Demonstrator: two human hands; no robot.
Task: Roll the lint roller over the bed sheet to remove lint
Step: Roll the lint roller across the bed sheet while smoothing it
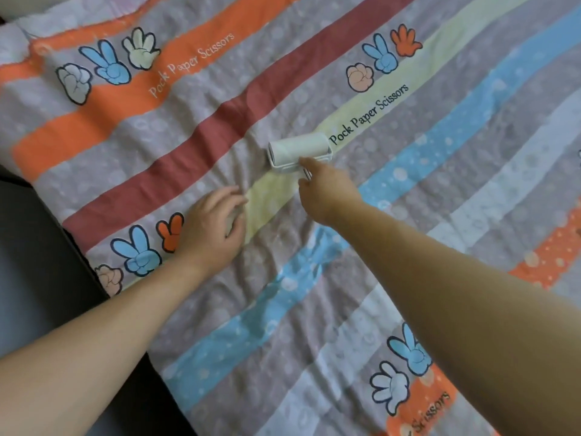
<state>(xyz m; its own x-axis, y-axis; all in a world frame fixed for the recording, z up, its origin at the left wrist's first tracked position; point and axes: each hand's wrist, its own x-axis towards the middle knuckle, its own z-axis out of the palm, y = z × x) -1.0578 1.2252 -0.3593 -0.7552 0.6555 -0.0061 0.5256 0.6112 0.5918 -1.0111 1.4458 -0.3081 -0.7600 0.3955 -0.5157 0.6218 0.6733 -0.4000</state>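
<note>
Bed sheet (pixel 314 309) lay spread across nearly the whole view. It was grey, crossed by diagonal stripes in orange, dark red, pale yellow, blue and white. Cartoon hand prints (fist, two fingers, open palm) sat in clusters. "Pock Paper Scissors" was printed along an orange stripe and along the pale yellow stripe (pixel 270 196). The cloth was wrinkled around the middle, with creases running between the two hands.

Lint roller (pixel 298 149) sat on the sheet near the middle of the view. It rested on the yellow stripe, just before the printed words. The white roll lay on its side in a shallow white frame (pixel 283 166), which cradled its near side. A thin metal stem (pixel 306 174) ran from the frame back into the hand.

Right hand (pixel 327 191) reached out on a straight arm and gripped the roller by that stem. Its fingers were curled round the stem, and the forefinger was stretched forward onto the frame's edge.

Left hand (pixel 210 229) rested palm down on the sheet, near the roller and on the near side of it. It lay beside a blue and an orange hand print, and its fingertips reached the edge of the yellow stripe. Its fingers were loosely bent and close together, holding nothing.

A dark surface (pixel 37 231) showed beyond the sheet's left edge.
</note>
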